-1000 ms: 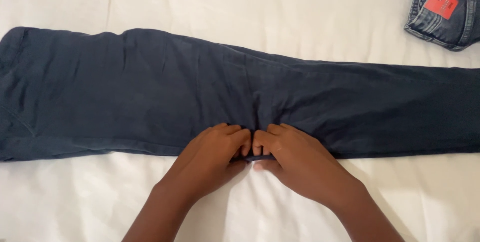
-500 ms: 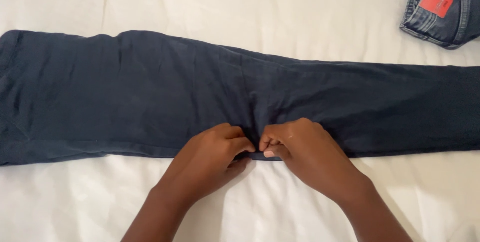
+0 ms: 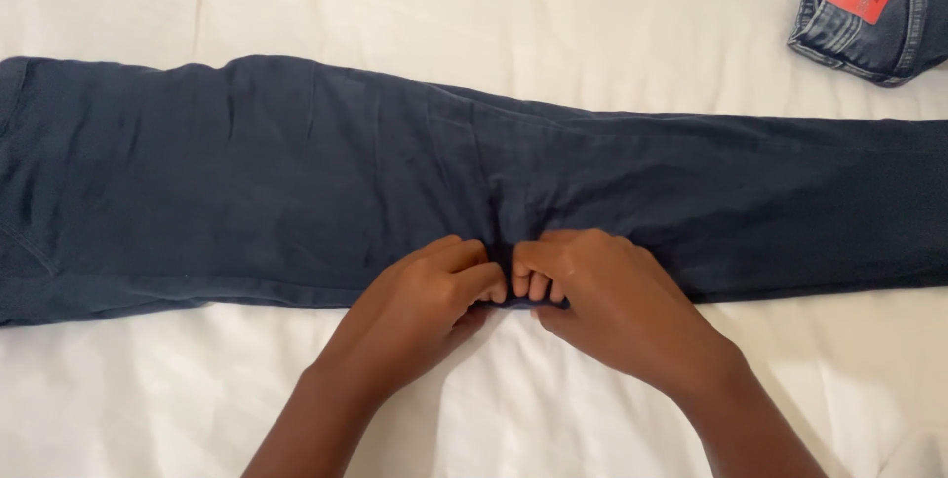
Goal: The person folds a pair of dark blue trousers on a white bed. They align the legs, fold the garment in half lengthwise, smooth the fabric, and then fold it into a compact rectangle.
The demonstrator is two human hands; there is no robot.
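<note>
A pair of dark navy trousers [image 3: 296,192] lies flat, folded lengthwise, stretching from the left edge to the right edge of the head view. My left hand [image 3: 425,295] and my right hand [image 3: 602,295] sit side by side at the near edge of the trousers, about the middle. The fingers of both hands are curled and pinch the fabric at that edge, with a small bunch of cloth between them. Creases run up from the pinched spot.
The trousers rest on a white sheet [image 3: 494,14] with soft wrinkles. A folded pair of blue jeans [image 3: 869,4] with a red label lies at the top right corner, apart from the trousers.
Both hands stayed at the same spot on the near edge; the fingers curled tighter on the fabric. The view shifted slightly.
</note>
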